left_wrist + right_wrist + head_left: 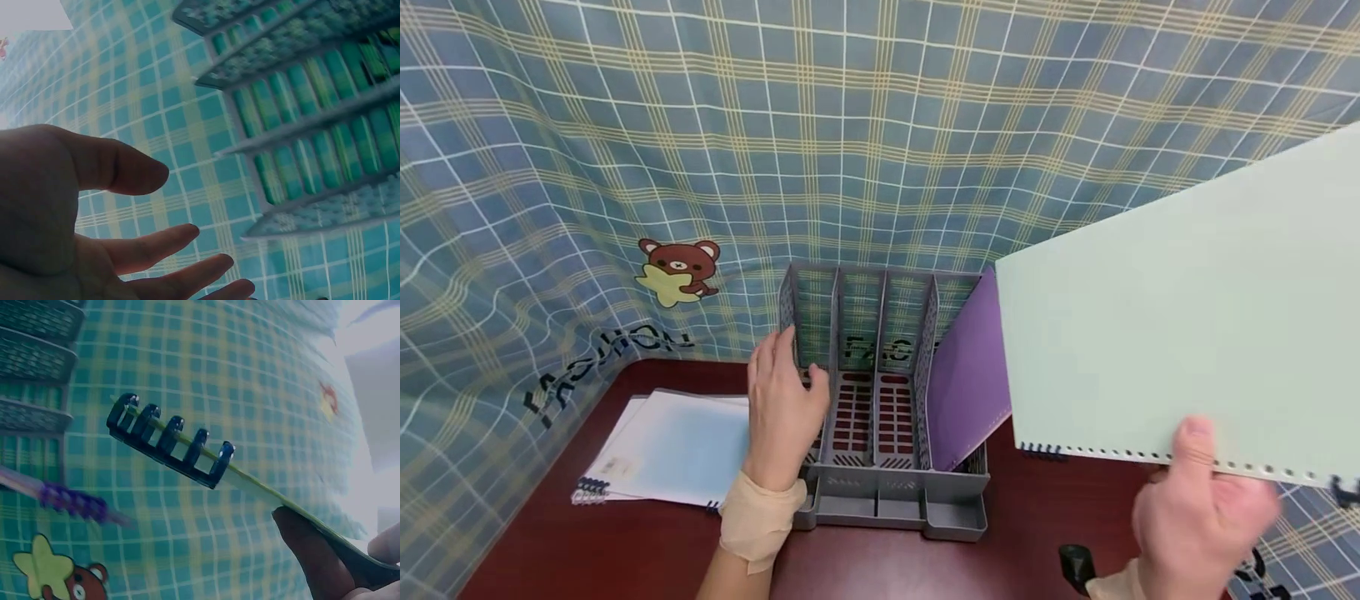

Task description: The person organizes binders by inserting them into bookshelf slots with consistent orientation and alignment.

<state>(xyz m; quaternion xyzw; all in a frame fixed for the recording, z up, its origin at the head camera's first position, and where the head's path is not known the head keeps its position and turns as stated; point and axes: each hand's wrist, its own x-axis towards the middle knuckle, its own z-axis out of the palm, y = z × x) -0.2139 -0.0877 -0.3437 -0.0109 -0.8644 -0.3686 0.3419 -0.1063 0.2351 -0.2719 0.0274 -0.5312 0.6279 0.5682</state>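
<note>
My right hand [1198, 508] pinches a pale green loose-leaf notebook [1172, 325] along its punched edge, thumb on the near face. The notebook is raised to the right of a grey file rack [902, 471]. Dark binding rings [172, 440] show on its edge in the right wrist view. My left hand [782, 408] is over the left side of the rack, thumb and fingers spread apart with nothing between them; in the left wrist view this hand [44, 206] appears beside the rack's dividers [312, 125]. A purple notebook [966, 375] leans in the rack's rightmost slot.
White and pale blue notebooks [677, 442] lie stacked on the dark red table [835, 567] left of the rack. Small trays [955, 517] line the rack's front. A plaid cloth [865, 125] with a bear print rises behind. A small black object [1077, 567] is by my right wrist.
</note>
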